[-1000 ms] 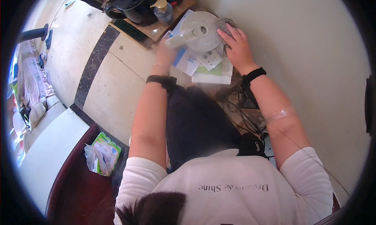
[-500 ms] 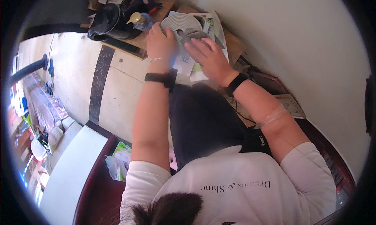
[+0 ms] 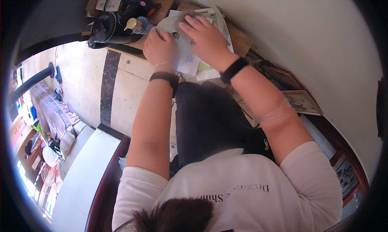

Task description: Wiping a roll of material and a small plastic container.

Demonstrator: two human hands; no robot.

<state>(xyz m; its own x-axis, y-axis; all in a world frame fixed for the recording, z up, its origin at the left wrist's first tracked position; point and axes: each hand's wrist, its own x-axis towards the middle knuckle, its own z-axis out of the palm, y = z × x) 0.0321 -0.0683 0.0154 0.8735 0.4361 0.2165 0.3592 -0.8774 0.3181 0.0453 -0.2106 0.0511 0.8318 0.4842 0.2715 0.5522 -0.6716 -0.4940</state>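
Observation:
A flat round coil (image 3: 184, 43), pale grey and wound in rings about a small central hole, lies on papers at the far end of the table. My left hand (image 3: 161, 50) grips its left edge, thumb and fingers at the rim. Under the spread fingers of my right hand (image 3: 208, 40) is a grey cloth (image 3: 184, 19), held against the coil's upper right part. The coil's right side is partly covered by that hand and cloth. A printed white sheet (image 3: 188, 65) shows below the coil.
Left of the coil stand a pump bottle (image 3: 139, 26) with a yellow top and a black kettle (image 3: 106, 28). A white wall (image 3: 307, 38) rises on the right. A framed picture (image 3: 303, 102) leans near my right forearm. My dark-clothed legs (image 3: 206, 119) are below.
My right hand has slid the grey cloth up and left, from the coil's lower right to its upper right. My left hand stays at the left edge, its fingers more curled.

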